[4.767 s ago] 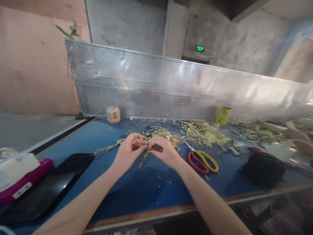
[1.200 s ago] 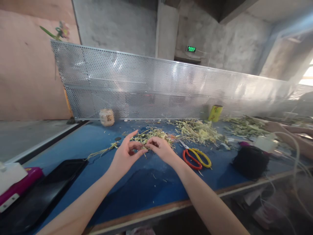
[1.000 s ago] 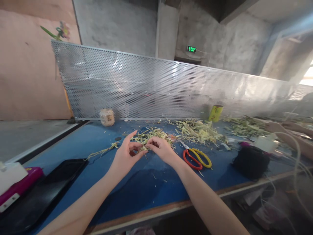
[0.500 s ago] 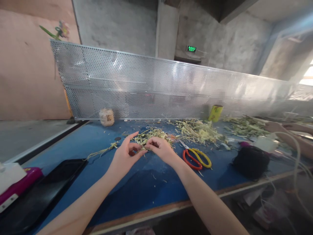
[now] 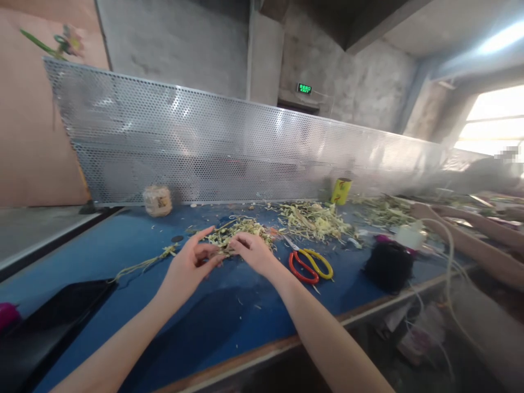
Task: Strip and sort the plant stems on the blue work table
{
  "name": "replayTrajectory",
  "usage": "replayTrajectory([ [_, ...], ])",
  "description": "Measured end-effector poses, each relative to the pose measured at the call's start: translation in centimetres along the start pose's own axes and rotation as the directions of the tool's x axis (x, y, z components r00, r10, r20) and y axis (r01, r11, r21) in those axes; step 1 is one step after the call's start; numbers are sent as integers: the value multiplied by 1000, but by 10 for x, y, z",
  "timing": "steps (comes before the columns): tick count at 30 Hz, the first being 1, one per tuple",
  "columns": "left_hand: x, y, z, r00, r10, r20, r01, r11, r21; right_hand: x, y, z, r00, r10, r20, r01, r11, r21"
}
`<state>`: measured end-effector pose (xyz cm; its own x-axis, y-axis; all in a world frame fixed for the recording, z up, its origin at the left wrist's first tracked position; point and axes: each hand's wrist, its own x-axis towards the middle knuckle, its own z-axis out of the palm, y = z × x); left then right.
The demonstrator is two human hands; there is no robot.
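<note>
My left hand [image 5: 186, 268] and my right hand [image 5: 254, 252] meet over the blue table [image 5: 135, 240] at the near edge of a small heap of pale green plant scraps [image 5: 237, 232]. The left thumb and a finger pinch a thin strand while the forefinger points up and away. My right hand's fingers curl down and pinch the same scraps. A long thin stalk [image 5: 143, 263] trails off to the left on the table. Red and yellow scissors [image 5: 307, 263] lie just right of my right hand.
A perforated metal screen [image 5: 245, 147] runs along the table's far side, with a small jar [image 5: 158, 200] and a yellow can [image 5: 341, 191] in front. More scrap heaps [image 5: 315, 215] lie right. A black tray [image 5: 53, 316] sits left, a black bundle [image 5: 388, 265] right. Another person's arms [image 5: 470, 240] reach in far right.
The view has swung to the right, showing a bright window and more of the other person's arms. Both hands stay pinched together at the scrap heap.
</note>
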<state>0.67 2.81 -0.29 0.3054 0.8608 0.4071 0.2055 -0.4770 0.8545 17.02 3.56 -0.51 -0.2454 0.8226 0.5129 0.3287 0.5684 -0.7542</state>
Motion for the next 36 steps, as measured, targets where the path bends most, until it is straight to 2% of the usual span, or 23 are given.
replayTrajectory([
  [3,2,-4,0,1000,23,-10,-22,995,100,-1,-5,0,1000,28,4,-27,981,-193],
  [5,3,-6,1,999,46,-19,-42,984,171,-1,-9,-1,999,51,-4,-50,935,-350],
  [9,5,-9,6,999,39,-24,-35,987,158,-4,-12,-2,999,47,-10,-46,864,-501],
  [12,4,-7,12,1000,28,9,-29,995,99,-9,-8,-6,998,49,-26,-55,873,-484],
  [16,2,3,19,999,-16,51,16,1000,5,-17,-5,-13,1000,25,-14,-28,956,-291],
  [19,2,10,22,992,-72,101,83,991,-106,-22,-7,-18,1000,-6,-22,1,979,-204],
  [23,7,16,25,987,-67,146,88,986,-139,-28,-9,-24,999,-5,-51,-5,981,-194],
  [25,11,19,27,985,-56,166,75,991,-109,-32,-11,-28,997,-28,-65,10,965,-263],
  [27,14,22,31,982,-45,182,59,996,-70,-36,-15,-33,994,-90,-58,59,910,-410],
  [29,16,25,36,976,-44,212,54,997,-45,-42,-21,-40,986,-165,4,138,807,-574],
  [32,15,26,43,966,-40,256,51,998,-39,-53,-29,-53,981,-173,85,178,643,-745],
  [34,13,24,45,971,-1,239,12,999,-45,-63,-31,-64,995,-102,7,63,557,-828],
  [36,12,20,45,982,40,186,-32,998,-47,-73,-28,-74,981,40,-191,-189,444,-876],
])
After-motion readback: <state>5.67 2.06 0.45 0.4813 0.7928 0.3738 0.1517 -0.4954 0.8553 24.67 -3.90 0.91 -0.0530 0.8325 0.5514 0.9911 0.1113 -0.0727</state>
